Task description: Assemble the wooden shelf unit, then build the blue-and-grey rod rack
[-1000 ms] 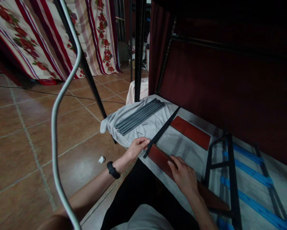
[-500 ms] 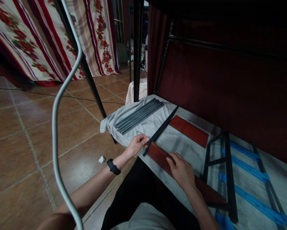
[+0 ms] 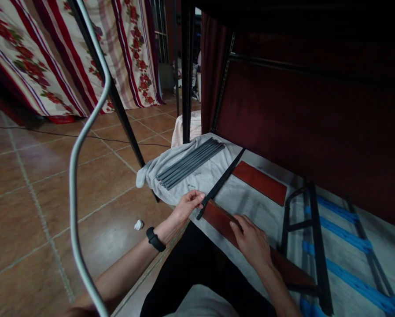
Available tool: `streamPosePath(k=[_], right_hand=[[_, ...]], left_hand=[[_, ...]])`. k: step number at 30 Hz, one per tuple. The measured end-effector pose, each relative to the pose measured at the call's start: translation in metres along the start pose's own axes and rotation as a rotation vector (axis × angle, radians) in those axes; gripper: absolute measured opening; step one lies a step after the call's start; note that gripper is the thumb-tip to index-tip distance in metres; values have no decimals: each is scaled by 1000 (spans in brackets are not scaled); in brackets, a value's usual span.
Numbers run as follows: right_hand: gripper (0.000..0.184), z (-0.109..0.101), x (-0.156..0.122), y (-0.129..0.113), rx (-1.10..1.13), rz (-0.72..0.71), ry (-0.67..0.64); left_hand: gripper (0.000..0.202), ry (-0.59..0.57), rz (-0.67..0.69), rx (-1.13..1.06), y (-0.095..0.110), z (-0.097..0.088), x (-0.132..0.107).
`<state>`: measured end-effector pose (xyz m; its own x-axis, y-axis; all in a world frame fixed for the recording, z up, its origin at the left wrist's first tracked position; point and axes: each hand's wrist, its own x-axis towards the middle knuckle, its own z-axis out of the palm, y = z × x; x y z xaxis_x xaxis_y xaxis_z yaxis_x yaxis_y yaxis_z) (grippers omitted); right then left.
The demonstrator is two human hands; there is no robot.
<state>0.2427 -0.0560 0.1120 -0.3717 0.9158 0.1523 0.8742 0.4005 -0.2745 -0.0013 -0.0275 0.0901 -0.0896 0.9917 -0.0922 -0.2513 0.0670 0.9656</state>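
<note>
My left hand (image 3: 188, 203), with a black watch on the wrist, pinches the near end of a long black bar (image 3: 222, 181) that lies slanted across the grey cloth. My right hand (image 3: 252, 241) rests palm down, fingers curled, on a reddish-brown board (image 3: 217, 218) at the near edge of the surface. The bar's near end sits against that board's left end. A second reddish-brown board (image 3: 260, 182) lies flat farther back.
A bundle of grey rods (image 3: 189, 163) lies on the cloth at the far left. A black metal frame (image 3: 312, 233) with blue straps (image 3: 342, 235) lies to the right. A dark red wall panel rises behind. A grey curved tube (image 3: 76, 176) and a black post (image 3: 186, 70) stand close. Tiled floor lies to the left.
The view shifted slightly. Both hands stay at the board's left end; my left hand's fingers adjusted a little on the bar's end.
</note>
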Motion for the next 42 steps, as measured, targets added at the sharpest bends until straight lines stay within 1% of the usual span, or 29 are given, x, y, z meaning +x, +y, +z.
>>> streamPosePath(k=[3,6,12,16,20,25,28,31,38,42], right_hand=[[32,-1,-1,-1,-28,-1,11],[33,-2,-2,-2,-34,-1,16],[33,-3,-3,-2,-9,-11,24],[33,-3,-2,-2,-8,-13,30],[34,-3,-2,-1,-13,-15,22],[35,-4,-1,0,2,-15,10],[36,-3,-2,-1,0,-13,25],[36,-3,-2,-2,-2,-8,28],[33,-4,-1,-1,-9,-18,6],[33,-4,-1,1,-22,-31,21]], left_hand=[[36,57,58,39,-5,4,3],[34,55,94,20,-8,5,4],[35,-13,65,-21,-7,2,5],[37,20,37,17,-10,3,8],[35,50,88,18,-14,3,8],[34,-9,89,3,-12,2,6],[35,7,74,31,-11,3,8],[34,20,98,36,-12,2,10],[35,-51,129,24,-9,-3,10],[42,-47,85,90,-7,0,14]])
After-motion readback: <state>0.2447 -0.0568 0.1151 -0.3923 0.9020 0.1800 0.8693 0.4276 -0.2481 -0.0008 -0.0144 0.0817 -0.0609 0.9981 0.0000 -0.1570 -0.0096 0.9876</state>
